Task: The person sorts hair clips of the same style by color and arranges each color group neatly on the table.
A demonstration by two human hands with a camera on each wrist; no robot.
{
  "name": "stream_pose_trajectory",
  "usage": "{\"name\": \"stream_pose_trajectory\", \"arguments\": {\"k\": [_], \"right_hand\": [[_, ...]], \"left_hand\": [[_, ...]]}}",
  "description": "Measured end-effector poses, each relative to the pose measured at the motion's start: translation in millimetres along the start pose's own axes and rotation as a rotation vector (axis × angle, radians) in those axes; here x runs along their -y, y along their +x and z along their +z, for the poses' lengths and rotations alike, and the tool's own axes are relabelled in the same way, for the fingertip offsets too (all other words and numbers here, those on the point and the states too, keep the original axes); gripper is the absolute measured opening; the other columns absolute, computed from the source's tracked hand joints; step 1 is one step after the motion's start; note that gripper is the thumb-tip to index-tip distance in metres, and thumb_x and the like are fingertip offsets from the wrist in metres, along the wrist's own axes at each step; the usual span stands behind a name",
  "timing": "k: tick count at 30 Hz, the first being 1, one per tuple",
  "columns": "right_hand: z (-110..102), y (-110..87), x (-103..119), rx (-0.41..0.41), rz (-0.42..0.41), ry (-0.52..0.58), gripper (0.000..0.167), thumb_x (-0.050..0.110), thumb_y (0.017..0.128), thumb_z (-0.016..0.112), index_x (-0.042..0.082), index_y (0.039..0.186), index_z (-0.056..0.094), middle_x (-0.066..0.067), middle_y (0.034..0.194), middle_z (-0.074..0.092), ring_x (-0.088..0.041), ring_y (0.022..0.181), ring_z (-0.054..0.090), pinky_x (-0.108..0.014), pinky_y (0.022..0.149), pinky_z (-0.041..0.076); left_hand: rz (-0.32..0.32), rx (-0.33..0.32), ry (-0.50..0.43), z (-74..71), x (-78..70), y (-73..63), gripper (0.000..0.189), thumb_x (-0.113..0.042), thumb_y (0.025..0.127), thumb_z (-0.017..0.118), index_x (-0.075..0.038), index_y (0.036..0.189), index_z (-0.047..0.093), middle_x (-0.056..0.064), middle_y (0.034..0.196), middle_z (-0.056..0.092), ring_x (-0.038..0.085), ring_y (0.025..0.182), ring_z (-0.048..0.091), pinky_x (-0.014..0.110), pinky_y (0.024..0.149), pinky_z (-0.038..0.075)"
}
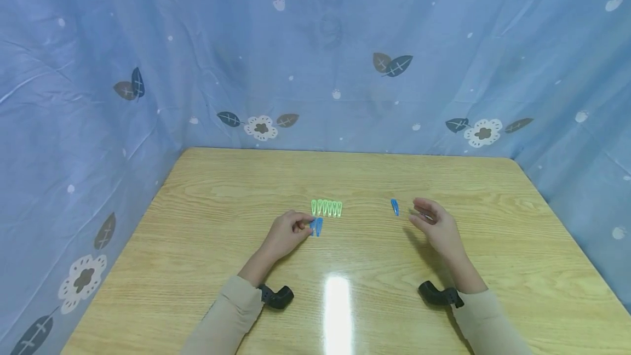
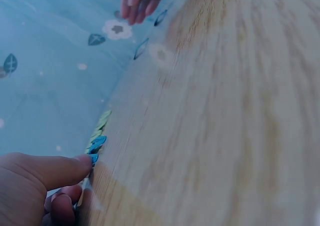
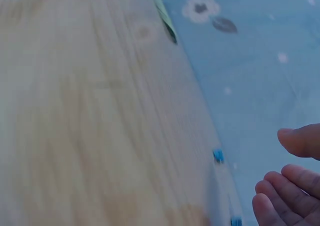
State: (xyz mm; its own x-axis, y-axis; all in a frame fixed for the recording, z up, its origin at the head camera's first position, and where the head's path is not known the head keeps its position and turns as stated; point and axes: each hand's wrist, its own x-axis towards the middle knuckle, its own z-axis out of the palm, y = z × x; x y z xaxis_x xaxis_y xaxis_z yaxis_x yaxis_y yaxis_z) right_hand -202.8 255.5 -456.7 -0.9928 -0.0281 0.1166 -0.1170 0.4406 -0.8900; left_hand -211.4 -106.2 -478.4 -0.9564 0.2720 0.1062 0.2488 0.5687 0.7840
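Small snap hair clips lie on the wooden table. Several green hair clips point(image 1: 326, 208) stand in a tight row. Just in front of that row is a blue hair clip point(image 1: 319, 227). Beside it, my left hand point(image 1: 290, 231) pinches another blue hair clip point(image 1: 313, 226) between thumb and fingers, partly covering it. The left wrist view shows this clip's blue end point(image 2: 94, 158) at the thumb tip. My right hand point(image 1: 440, 230) hovers with loosely bent fingers and holds nothing. A blue clip point(image 1: 395, 207) lies left of it. In the right wrist view a second blue clip point(image 3: 236, 221) shows near the fingers.
The wooden table point(image 1: 222, 179) carries a bright light reflection near its front. A blue patterned curtain point(image 1: 315, 70) hangs along its back and sides. A black wrist mount point(image 1: 277, 296) sits at the left sleeve, another mount point(image 1: 439, 293) at the right.
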Motion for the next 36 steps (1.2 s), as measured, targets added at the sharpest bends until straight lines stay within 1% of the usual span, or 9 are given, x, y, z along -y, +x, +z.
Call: {"name": "stream_pose_trajectory", "arguments": {"k": [5,9,11,15,17,19,24,31,36], "right_hand": [[-12,-5.2,-13,-0.09,0.027,-0.069,0.049,0.017,0.094,0.062,-0.006,0.134,0.046,-0.024,0.129,0.053,-0.037,0.117,0.051,-0.003,0.084,0.039],[-15,-6.2,-16,-0.113,0.053,-0.119,0.047,0.018,0.094,0.062,-0.007,0.131,0.048,-0.025,0.125,0.056,-0.034,0.112,0.054,-0.002,0.08,0.039],[-15,-6.0,-17,-0.115,0.07,-0.143,0.047,0.019,0.094,0.061,-0.008,0.13,0.049,-0.025,0.124,0.057,-0.028,0.109,0.056,-0.002,0.077,0.039],[-14,-5.1,-16,-0.133,0.107,-0.187,0.046,0.02,0.093,0.063,-0.007,0.129,0.051,-0.024,0.121,0.059,-0.009,0.098,0.055,-0.002,0.074,0.04],[-13,-3.9,-14,-0.149,0.117,-0.212,0.045,0.019,0.092,0.064,-0.007,0.127,0.053,-0.024,0.118,0.06,-0.005,0.095,0.053,-0.002,0.073,0.04],[-11,-2.0,-13,-0.164,0.118,-0.241,0.043,0.018,0.091,0.066,-0.007,0.125,0.055,-0.023,0.114,0.062,-0.009,0.093,0.055,-0.003,0.07,0.04],[-6,4.0,-14,-0.192,0.109,-0.285,0.037,0.012,0.089,0.067,-0.008,0.119,0.058,-0.023,0.106,0.063,-0.027,0.094,0.059,-0.004,0.066,0.04],[-3,6.8,-16,-0.216,0.127,-0.307,0.033,0.005,0.089,0.063,-0.007,0.119,0.059,-0.022,0.109,0.064,-0.027,0.094,0.058,-0.005,0.066,0.038],[-4,6.4,-17,-0.216,0.139,-0.314,0.033,0.005,0.09,0.059,-0.008,0.121,0.057,-0.023,0.11,0.063,-0.029,0.094,0.059,-0.01,0.064,0.04]], "left_hand": [[-0.006,0.003,0.002,0.0,-0.5,-0.1,0.025,-0.012,0.085,0.072,-0.008,0.109,0.071,-0.004,0.078,0.051,0.01,0.065,0.045,0.021,0.057,0.039],[-0.001,-0.002,0.006,-0.6,0.2,-0.2,0.024,-0.011,0.085,0.072,-0.007,0.109,0.071,-0.003,0.078,0.052,0.01,0.065,0.045,0.021,0.056,0.039],[0.003,-0.002,0.006,-0.6,0.7,0.1,0.024,-0.012,0.085,0.072,-0.007,0.109,0.071,-0.003,0.079,0.052,0.01,0.065,0.046,0.021,0.056,0.04],[0.014,0.006,0.004,0.2,0.7,0.8,0.025,-0.012,0.085,0.072,-0.006,0.11,0.07,-0.003,0.08,0.053,0.01,0.066,0.046,0.021,0.057,0.041],[0.015,0.009,0.005,0.7,0.7,0.9,0.025,-0.012,0.085,0.072,-0.006,0.11,0.07,-0.003,0.08,0.054,0.01,0.067,0.047,0.021,0.058,0.042],[0.009,0.006,0.001,1.0,0.7,0.8,0.025,-0.012,0.085,0.072,-0.006,0.109,0.071,-0.003,0.08,0.054,0.01,0.066,0.047,0.021,0.058,0.042],[0.013,0.001,0.003,1.7,0.9,0.1,0.025,-0.011,0.085,0.072,-0.005,0.109,0.071,-0.002,0.079,0.053,0.011,0.066,0.046,0.021,0.057,0.041],[0.011,0.004,0.006,1.6,1.3,-0.2,0.024,-0.011,0.085,0.072,-0.006,0.109,0.071,-0.003,0.078,0.052,0.01,0.064,0.045,0.02,0.056,0.04],[0.013,-0.001,0.003,0.9,0.7,0.1,0.024,-0.011,0.085,0.072,-0.005,0.109,0.071,-0.003,0.078,0.053,0.01,0.065,0.046,0.021,0.056,0.04]]}}
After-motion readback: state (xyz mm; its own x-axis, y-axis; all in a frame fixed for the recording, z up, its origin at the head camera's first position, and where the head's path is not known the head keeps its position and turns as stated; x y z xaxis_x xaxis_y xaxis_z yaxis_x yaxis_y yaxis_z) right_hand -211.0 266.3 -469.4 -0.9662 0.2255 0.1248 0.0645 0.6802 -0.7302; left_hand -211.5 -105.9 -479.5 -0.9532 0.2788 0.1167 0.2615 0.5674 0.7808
